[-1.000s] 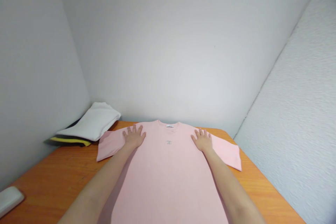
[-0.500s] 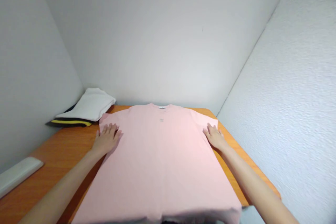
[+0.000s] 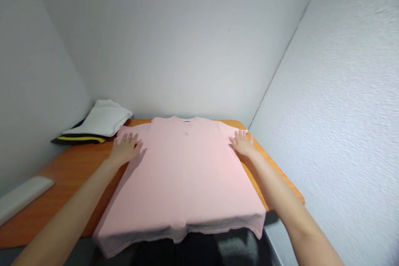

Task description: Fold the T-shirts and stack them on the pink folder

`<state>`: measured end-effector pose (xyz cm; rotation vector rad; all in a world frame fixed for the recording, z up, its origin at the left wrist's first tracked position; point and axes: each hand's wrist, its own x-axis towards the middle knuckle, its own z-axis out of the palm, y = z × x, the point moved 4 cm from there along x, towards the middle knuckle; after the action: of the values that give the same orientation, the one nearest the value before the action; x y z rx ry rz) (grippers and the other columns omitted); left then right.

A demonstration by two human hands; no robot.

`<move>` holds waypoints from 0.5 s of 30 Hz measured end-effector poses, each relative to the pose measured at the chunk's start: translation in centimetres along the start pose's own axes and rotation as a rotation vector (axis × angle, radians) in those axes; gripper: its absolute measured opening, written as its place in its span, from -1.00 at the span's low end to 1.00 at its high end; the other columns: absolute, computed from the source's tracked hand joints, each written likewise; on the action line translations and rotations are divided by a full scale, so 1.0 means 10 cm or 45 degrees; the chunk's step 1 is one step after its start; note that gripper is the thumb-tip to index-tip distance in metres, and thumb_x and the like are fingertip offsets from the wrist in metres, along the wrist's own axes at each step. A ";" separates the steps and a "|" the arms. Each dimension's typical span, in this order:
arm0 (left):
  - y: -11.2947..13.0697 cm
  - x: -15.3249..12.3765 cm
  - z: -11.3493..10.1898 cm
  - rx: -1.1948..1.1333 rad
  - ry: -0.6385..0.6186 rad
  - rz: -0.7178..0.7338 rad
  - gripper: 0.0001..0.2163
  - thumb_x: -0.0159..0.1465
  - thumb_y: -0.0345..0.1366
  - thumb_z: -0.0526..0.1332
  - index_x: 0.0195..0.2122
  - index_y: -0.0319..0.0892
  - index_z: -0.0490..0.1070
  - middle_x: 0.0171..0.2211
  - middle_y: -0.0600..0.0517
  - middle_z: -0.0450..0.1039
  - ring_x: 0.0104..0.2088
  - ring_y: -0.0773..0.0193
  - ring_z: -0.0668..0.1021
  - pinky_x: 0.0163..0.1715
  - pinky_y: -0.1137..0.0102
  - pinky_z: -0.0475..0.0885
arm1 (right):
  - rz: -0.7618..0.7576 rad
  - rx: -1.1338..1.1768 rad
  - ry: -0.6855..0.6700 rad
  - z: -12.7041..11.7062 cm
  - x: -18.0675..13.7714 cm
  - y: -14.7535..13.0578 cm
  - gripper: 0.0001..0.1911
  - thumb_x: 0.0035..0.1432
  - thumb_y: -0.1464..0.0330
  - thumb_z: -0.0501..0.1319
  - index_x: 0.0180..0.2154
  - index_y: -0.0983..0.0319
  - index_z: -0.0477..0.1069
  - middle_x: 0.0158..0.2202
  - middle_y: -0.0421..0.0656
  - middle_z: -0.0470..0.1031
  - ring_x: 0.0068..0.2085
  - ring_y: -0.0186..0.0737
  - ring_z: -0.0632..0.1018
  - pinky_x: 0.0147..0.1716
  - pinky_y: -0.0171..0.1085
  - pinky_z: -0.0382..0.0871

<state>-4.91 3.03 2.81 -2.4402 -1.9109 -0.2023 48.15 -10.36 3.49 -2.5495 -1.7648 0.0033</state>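
Note:
A pink T-shirt point(image 3: 183, 174) lies spread face up on an orange wooden table point(image 3: 71, 170), its hem hanging over the near edge. My left hand point(image 3: 125, 148) rests flat with fingers spread on the shirt's left sleeve. My right hand point(image 3: 242, 142) lies flat, fingers apart, on the right sleeve near the shoulder. Neither hand holds anything. A small silver logo point(image 3: 186, 134) sits below the collar.
Folded clothes, white on top of black and yellow point(image 3: 96, 124), are stacked in the far left corner. A pale flat object point(image 3: 21, 195) lies at the table's left edge. White walls close in behind and on both sides.
Both hands slid from the shirt's chest outward onto the sleeves. The view pulled back, so the shirt's hem and the table's near edge now show.

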 end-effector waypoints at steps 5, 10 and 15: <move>0.59 -0.76 0.13 0.014 -0.072 0.309 -0.35 0.38 0.03 -0.21 0.34 -0.34 0.04 0.39 -0.20 -0.12 0.39 0.01 -0.08 0.32 0.02 -0.09 | -0.405 0.061 0.072 0.25 -0.80 -0.57 -0.11 0.31 -0.12 -0.27 0.37 0.42 -0.15 0.40 0.11 -0.23 0.39 0.02 -0.23 0.31 0.05 -0.28; 0.55 -1.05 0.24 0.023 -0.095 0.245 -0.31 0.38 0.05 -0.21 0.36 -0.40 -0.06 0.39 -0.22 -0.17 0.38 0.05 -0.04 0.32 0.11 -0.06 | -0.431 0.074 0.073 0.50 -1.14 -0.49 -0.09 0.30 -0.14 -0.28 0.36 0.45 -0.13 0.39 0.09 -0.20 0.39 -0.04 -0.17 0.33 -0.01 -0.22; 0.55 -1.09 0.14 0.007 -0.072 0.259 -0.35 0.39 0.01 -0.22 0.35 -0.39 0.01 0.38 -0.23 -0.13 0.38 0.05 -0.01 0.32 0.10 -0.06 | -0.444 0.101 0.134 0.42 -1.16 -0.44 -0.15 0.33 -0.09 -0.24 0.37 0.42 -0.13 0.39 0.05 -0.18 0.39 -0.06 -0.14 0.34 -0.02 -0.20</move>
<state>-1.99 -8.66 0.34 -2.6406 -1.6634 -0.1218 39.84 -19.52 -0.82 -2.1162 -2.0922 -0.0688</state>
